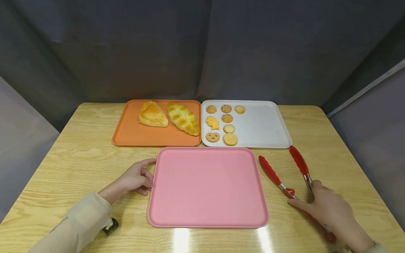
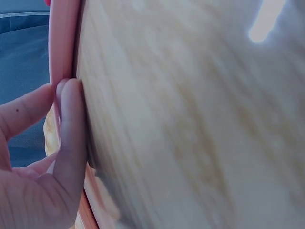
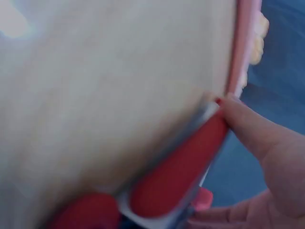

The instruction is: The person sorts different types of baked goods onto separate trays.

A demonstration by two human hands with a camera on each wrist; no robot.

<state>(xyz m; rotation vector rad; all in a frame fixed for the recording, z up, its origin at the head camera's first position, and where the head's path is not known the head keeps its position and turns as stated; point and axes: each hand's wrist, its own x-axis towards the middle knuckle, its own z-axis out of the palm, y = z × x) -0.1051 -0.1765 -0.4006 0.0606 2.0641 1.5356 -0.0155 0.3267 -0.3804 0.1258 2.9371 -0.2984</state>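
On the wooden table, a pink tray [image 1: 209, 186] lies in front, its surface bare. My left hand [image 1: 136, 177] is at its left side; in the left wrist view the thumb and fingers [image 2: 71, 124] pinch the tray's rim [image 2: 64, 38]. To the right of the tray, my right hand [image 1: 332, 207] holds a pair of metal tongs with red tips [image 1: 270, 169], their arms spread apart. The right wrist view, blurred, shows the thumb [image 3: 257, 129] against the red-covered handle [image 3: 178, 171] of the tongs. Part of the grip is hidden behind the hand.
Behind the pink tray, an orange tray [image 1: 152, 137] bears a triangular bread [image 1: 153, 114] and a braided loaf [image 1: 185, 119]. Beside it, a white tray [image 1: 262, 123] carries several cookies [image 1: 230, 139] on its left half. A dark curtain [image 1: 202, 49] hangs behind the table.
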